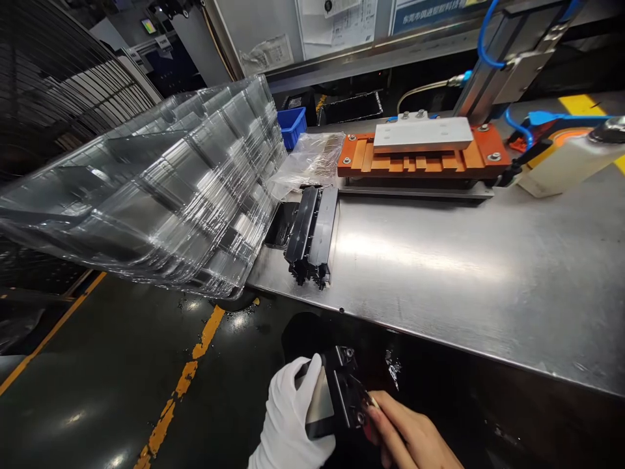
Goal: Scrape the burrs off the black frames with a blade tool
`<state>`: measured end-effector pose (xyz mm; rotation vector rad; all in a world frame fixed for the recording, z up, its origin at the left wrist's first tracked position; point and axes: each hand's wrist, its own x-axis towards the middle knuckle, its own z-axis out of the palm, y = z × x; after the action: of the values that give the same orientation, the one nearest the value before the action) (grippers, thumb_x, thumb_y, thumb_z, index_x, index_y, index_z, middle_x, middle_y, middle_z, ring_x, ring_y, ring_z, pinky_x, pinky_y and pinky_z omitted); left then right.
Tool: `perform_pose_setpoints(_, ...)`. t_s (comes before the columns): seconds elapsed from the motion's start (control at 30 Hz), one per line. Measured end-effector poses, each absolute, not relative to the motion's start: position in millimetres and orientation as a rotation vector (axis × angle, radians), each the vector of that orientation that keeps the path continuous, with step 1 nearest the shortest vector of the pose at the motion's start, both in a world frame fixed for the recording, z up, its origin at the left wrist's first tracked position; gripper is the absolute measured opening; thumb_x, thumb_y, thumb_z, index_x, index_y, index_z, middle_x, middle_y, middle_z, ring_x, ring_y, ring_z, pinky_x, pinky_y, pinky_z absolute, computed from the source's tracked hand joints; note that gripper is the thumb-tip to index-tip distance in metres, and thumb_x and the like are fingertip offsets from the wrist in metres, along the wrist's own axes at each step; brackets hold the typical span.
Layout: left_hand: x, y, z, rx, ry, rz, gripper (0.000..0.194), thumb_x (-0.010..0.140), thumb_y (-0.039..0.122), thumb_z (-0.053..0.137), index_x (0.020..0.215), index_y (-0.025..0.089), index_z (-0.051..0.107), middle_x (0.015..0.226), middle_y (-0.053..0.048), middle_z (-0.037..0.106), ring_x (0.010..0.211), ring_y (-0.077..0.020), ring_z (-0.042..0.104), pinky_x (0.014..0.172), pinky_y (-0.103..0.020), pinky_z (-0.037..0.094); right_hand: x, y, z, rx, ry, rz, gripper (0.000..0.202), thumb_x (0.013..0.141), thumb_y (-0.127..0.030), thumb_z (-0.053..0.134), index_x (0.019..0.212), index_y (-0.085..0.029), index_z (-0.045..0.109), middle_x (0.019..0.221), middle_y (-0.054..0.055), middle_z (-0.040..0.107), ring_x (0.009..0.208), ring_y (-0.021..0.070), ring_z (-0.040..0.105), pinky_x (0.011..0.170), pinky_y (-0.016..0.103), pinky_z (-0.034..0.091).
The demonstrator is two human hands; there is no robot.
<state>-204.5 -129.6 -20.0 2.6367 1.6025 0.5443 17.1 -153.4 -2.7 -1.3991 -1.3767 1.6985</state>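
Observation:
My left hand (290, 417), in a white glove, is closed around a black plastic part (346, 397) with a flat greyish face and round fittings at its right end. My bare right hand (407, 430) is closed on a slim hand tool (360, 389). The tool has a dark, narrow tip and a bit of red near the fingers; its exact kind is unclear. Its tip lies against or very near the part's right end. Both hands are in front of the bench edge, low in the head view. Two long black plastic parts (312, 234) lie side by side on the metal bench (439, 273).
Stacked clear plastic trays (195, 189) stand at the left. Behind are a blue bin (291, 127) and clear plastic film (312, 159). An orange fixture (422, 159) with a silver block sits at the back, a white bottle (561, 166) to its right.

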Motion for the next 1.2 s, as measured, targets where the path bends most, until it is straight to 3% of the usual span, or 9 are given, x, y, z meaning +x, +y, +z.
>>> perform_pose_setpoints(0.23, -198.2, -130.1, -24.2, 2.546, 1.654, 0.584, 0.083, 0.067, 0.024, 0.057, 0.146, 0.017, 0.031, 0.123, -0.015, 0.048, 0.105, -0.029, 0.06, 0.084, -0.044, 0.059, 23.8, -151.7, -4.2, -1.339, -1.518, 1.562, 0.035, 0.101, -0.046, 0.033, 0.082, -0.027, 0.055, 0.076, -0.002, 0.058, 0.067, 0.015, 0.057, 0.065, 0.025, 0.045)
perform_pose_setpoints(0.37, -195.2, -129.2, -24.0, 2.535, 1.673, 0.585, 0.085, 0.067, 0.026, 0.059, 0.146, 0.019, 0.031, 0.12, -0.015, 0.05, 0.101, -0.0294, 0.062, 0.082, -0.045, 0.059, 17.4, -150.8, -12.2, -1.425, -1.425, 1.47, 0.038, 0.096, -0.059, 0.038, 0.086, -0.027, 0.057, 0.076, -0.002, 0.057, 0.067, 0.0158, 0.055, 0.063, 0.026, 0.044)
perform_pose_setpoints(0.43, -195.0, -129.2, -25.2, 2.534, 1.668, 0.565, 0.087, 0.065, 0.027, 0.061, 0.146, 0.02, 0.031, 0.12, -0.015, 0.051, 0.1, -0.03, 0.062, 0.081, -0.045, 0.059, 15.7, -150.5, -18.5, -1.437, -1.506, 1.377, 0.041, 0.093, -0.062, 0.044, 0.079, -0.025, 0.056, 0.074, -0.002, 0.056, 0.065, 0.0157, 0.053, 0.06, 0.026, 0.043)
perform_pose_setpoints(0.57, -197.8, -129.3, -29.2, 2.535, 1.687, 0.565, 0.086, 0.066, 0.024, 0.061, 0.147, 0.018, 0.03, 0.122, -0.016, 0.05, 0.103, -0.0304, 0.061, 0.084, -0.046, 0.058, 18.2, -152.3, -28.2, -1.439, -1.78, 1.115, 0.042, 0.093, -0.054, 0.053, 0.064, -0.023, 0.051, 0.062, -0.001, 0.054, 0.06, 0.016, 0.052, 0.057, 0.028, 0.039)
perform_pose_setpoints(0.63, -201.8, -126.7, -29.1, 2.52, 1.699, 0.523, 0.086, 0.065, 0.02, 0.061, 0.146, 0.019, 0.031, 0.123, -0.015, 0.05, 0.105, -0.0299, 0.059, 0.086, -0.045, 0.056, 20.6, -153.1, -26.7, -1.466, -1.724, 1.191, 0.04, 0.093, -0.053, 0.051, 0.066, -0.024, 0.053, 0.063, -0.002, 0.055, 0.06, 0.0159, 0.053, 0.058, 0.028, 0.041)
perform_pose_setpoints(0.8, -214.9, -107.1, -19.2, 2.569, 1.637, 0.135, 0.084, 0.062, 0.007, 0.056, 0.142, 0.027, 0.04, 0.118, -0.012, 0.056, 0.104, -0.0299, 0.058, 0.089, -0.048, 0.051, 19.9, -153.0, -18.6, -1.554, -1.291, 1.655, 0.041, 0.098, -0.058, 0.032, 0.095, -0.028, 0.061, 0.081, -0.001, 0.066, 0.078, 0.0183, 0.065, 0.073, 0.027, 0.05)
perform_pose_setpoints(1.0, -214.9, -89.3, -4.5, 2.642, 1.492, -0.317, 0.089, 0.06, 0.002, 0.052, 0.143, 0.031, 0.04, 0.122, -0.014, 0.058, 0.104, -0.0322, 0.058, 0.088, -0.05, 0.046, 7.8, -152.0, -30.5, -1.536, -1.256, 1.944, 0.055, 0.094, -0.067, 0.03, 0.087, -0.023, 0.062, 0.064, -0.001, 0.069, 0.045, 0.0135, 0.062, 0.052, 0.025, 0.047)
perform_pose_setpoints(1.2, -209.1, -88.6, -0.3, 2.693, 1.431, -0.393, 0.09, 0.058, 0.0, 0.051, 0.142, 0.03, 0.041, 0.124, -0.014, 0.057, 0.105, -0.0324, 0.057, 0.089, -0.049, 0.045, 5.6, -151.5, -33.9, -1.534, -1.194, 1.906, 0.048, 0.097, -0.057, 0.035, 0.092, -0.02, 0.064, 0.062, -0.001, 0.07, 0.043, 0.0117, 0.062, 0.048, 0.021, 0.044)
